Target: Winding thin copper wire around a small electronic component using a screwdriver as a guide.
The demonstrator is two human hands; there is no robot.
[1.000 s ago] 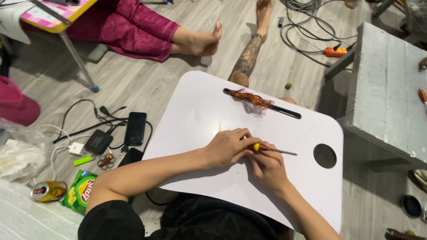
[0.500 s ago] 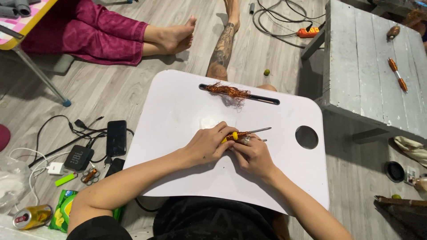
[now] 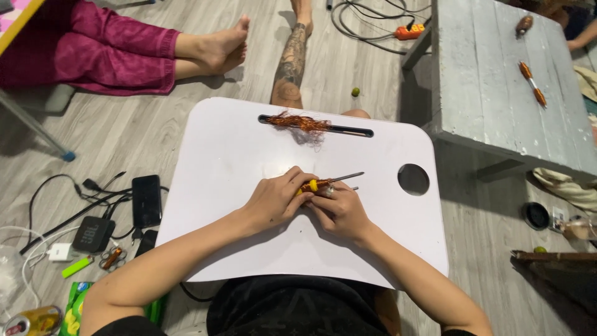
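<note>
Both my hands meet over the middle of a white lap tray. My left hand grips a small tool with a yellow and orange handle, whose metal shaft points right. My right hand closes on the same tool from below, next to a second thin metal pin. A tangle of copper wire lies on the slot at the tray's far edge.
A grey wooden bench with copper-wound pieces stands at the right. Two other people's legs stretch across the floor beyond the tray. A phone, cables, a lighter, a can and a snack bag lie at the left.
The view has shifted, so the tray and hands sit more centred. My hands stay together on the tool; the shaft still points right.
</note>
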